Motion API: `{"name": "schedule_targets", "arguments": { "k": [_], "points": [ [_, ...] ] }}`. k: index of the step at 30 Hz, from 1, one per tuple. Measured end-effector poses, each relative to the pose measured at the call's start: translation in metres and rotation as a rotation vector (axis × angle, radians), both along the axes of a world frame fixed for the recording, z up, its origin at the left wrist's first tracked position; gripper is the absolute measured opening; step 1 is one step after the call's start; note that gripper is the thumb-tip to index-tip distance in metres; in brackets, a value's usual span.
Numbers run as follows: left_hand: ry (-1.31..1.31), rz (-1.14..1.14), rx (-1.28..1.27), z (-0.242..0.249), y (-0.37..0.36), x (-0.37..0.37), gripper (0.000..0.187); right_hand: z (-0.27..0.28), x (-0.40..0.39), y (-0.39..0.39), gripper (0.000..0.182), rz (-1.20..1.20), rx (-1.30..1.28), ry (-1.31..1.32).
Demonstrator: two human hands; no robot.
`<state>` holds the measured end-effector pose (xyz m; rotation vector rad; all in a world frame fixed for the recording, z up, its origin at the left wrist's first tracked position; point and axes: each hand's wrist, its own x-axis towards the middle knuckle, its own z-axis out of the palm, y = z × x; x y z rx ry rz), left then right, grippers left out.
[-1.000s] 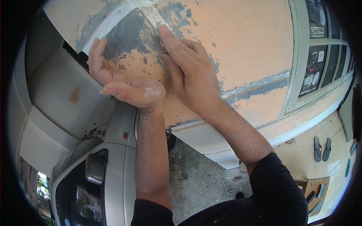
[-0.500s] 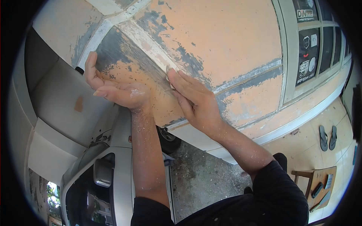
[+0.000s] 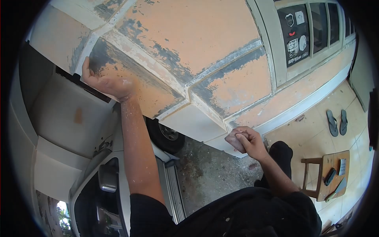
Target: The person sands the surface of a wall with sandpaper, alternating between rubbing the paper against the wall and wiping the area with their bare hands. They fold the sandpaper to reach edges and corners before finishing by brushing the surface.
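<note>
In the head view my right hand (image 3: 254,145) is closed around a folded, brownish-pink piece of sandpaper (image 3: 234,140). It is held low, in front of the pale lower part of the wall, away from the orange surface. My left hand (image 3: 106,84) is raised at the left, fingers stretched and holding nothing. Its palm side is close to the corner of the orange wall (image 3: 193,31); whether it touches is hard to tell. Grey patches and a worn white strip (image 3: 148,62) mark the wall. Pale dust speckles my left forearm.
A silver car (image 3: 118,134) with a side mirror (image 3: 107,177) stands at the lower left. On the right are a wooden stool (image 3: 333,168) carrying a dark phone-like item and a scraper (image 3: 338,189), a pair of flip-flops (image 3: 332,123), and a window (image 3: 294,35) with stickers.
My right hand has come off the wall's white strip and moved down and right with the sandpaper. The left hand stays near the corner. The view has shifted to the right.
</note>
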<state>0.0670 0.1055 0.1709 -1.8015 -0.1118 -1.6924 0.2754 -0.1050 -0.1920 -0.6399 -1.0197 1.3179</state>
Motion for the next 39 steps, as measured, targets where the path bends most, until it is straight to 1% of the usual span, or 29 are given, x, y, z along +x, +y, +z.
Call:
{"name": "schedule_targets", "arguments": {
  "k": [1,2,3,5,6,7,8,9,10,12,14,15,16,18,19,20,23,24,25,26,28,30,32,33,34,36,37,38,39],
  "points": [
    [-0.016,0.002,-0.013,-0.009,-0.008,0.004,0.069,-0.02,0.005,-0.017,0.027,-0.072,-0.099,0.035],
    [-0.062,-0.061,-0.096,-0.022,-0.018,0.016,0.066,-0.03,0.013,-0.032,0.027,-0.146,-0.197,0.067],
    [-0.107,-0.124,-0.176,-0.036,-0.028,0.03,0.063,-0.032,0.022,-0.043,0.027,-0.146,-0.208,0.05],
    [0.023,-0.097,-0.179,-0.095,-0.059,0.051,0.061,-0.035,0.032,-0.062,0.026,-0.214,-0.172,0.083],
    [0.099,-0.181,-0.269,-0.13,-0.084,0.069,0.062,-0.03,0.037,-0.07,0.026,-0.228,-0.178,0.078],
    [0.168,-0.291,-0.422,-0.172,-0.103,0.084,0.069,-0.02,0.042,-0.077,0.027,-0.278,-0.127,0.106],
    [0.122,-0.419,-0.66,-0.217,-0.125,0.104,0.073,-0.006,0.047,-0.082,0.027,-0.328,-0.072,0.131],
    [0.189,-0.457,-0.837,-0.253,-0.146,0.117,0.083,0.012,0.051,-0.089,0.028,-0.357,-0.048,0.164],
    [0.267,-0.536,-1.052,-0.284,-0.166,0.129,0.093,0.013,0.057,-0.091,0.028,-0.377,-0.044,0.153],
    [0.438,-0.831,-1.449,-0.329,-0.201,0.147,0.101,0.011,0.068,-0.099,0.03,-0.453,0.026,0.116],
    [0.481,-1.223,-1.762,-0.38,-0.233,0.154,0.097,0.002,0.074,-0.107,0.03,-0.483,-0.034,0.117],
    [0.57,-1.233,-1.768,-0.392,-0.247,0.15,0.082,-0.005,0.077,-0.113,0.028,-0.464,-0.044,0.055],
    [0.588,-1.271,-1.809,-0.403,-0.258,0.147,0.082,-0.012,0.081,-0.121,0.026,-0.454,-0.059,-0.006],
    [0.494,-1.236,-2.246,-0.401,-0.267,0.148,0.067,-0.026,0.081,-0.138,0.025,-0.468,-0.087,0.05],
    [0.528,-1.299,-2.209,-0.405,-0.267,0.15,0.061,-0.032,0.082,-0.145,0.026,-0.474,-0.122,0.04],
    [0.505,-1.299,-2.048,-0.402,-0.269,0.16,0.062,-0.035,0.082,-0.154,0.027,-0.469,-0.151,0.032],
    [0.56,-1.276,-1.95,-0.39,-0.261,0.175,0.063,-0.022,0.074,-0.171,0.029,-0.519,-0.199,0.086],
    [0.605,-1.191,-1.801,-0.383,-0.258,0.179,0.057,-0.023,0.071,-0.174,0.029,-0.514,-0.192,0.079],
    [0.638,-1.092,-1.648,-0.376,-0.253,0.178,0.052,-0.026,0.069,-0.176,0.028,-0.503,-0.219,0.217],
    [0.621,-1.069,-1.625,-0.368,-0.251,0.176,0.052,-0.028,0.067,-0.174,0.027,-0.478,-0.237,0.356],
    [0.639,-1.034,-1.51,-0.354,-0.25,0.173,0.043,-0.026,0.06,-0.169,0.023,-0.454,-0.236,0.387],
    [0.508,-1.121,-1.636,-0.35,-0.249,0.163,0.035,-0.023,0.058,-0.165,0.021,-0.382,-0.208,0.389],
    [0.478,-1.19,-1.86,-0.351,-0.239,0.145,0.034,-0.014,0.055,-0.157,0.025,-0.323,-0.195,0.317],
    [0.449,-1.217,-1.932,-0.349,-0.234,0.135,0.028,-0.01,0.054,-0.154,0.028,-0.357,-0.203,0.201],
    [0.424,-1.202,-1.899,-0.349,-0.229,0.126,0.028,-0.007,0.052,-0.151,0.032,-0.407,-0.213,0.089],
    [0.417,-1.133,-1.811,-0.352,-0.221,0.109,0.024,-0.011,0.048,-0.14,0.037,-0.336,-0.188,0.064],
    [0.33,-1.158,-1.865,-0.35,-0.224,0.101,0.022,-0.013,0.046,-0.137,0.041,-0.287,-0.189,0.054],
    [0.333,-1.16,-1.851,-0.349,-0.225,0.092,0.022,-0.01,0.037,-0.134,0.041,-0.289,-0.176,0.05],
    [0.22,-1.159,-1.896,-0.348,-0.226,0.084,0.022,-0.004,0.022,-0.129,0.047,-0.214,-0.121,0.176]
  ]
}}
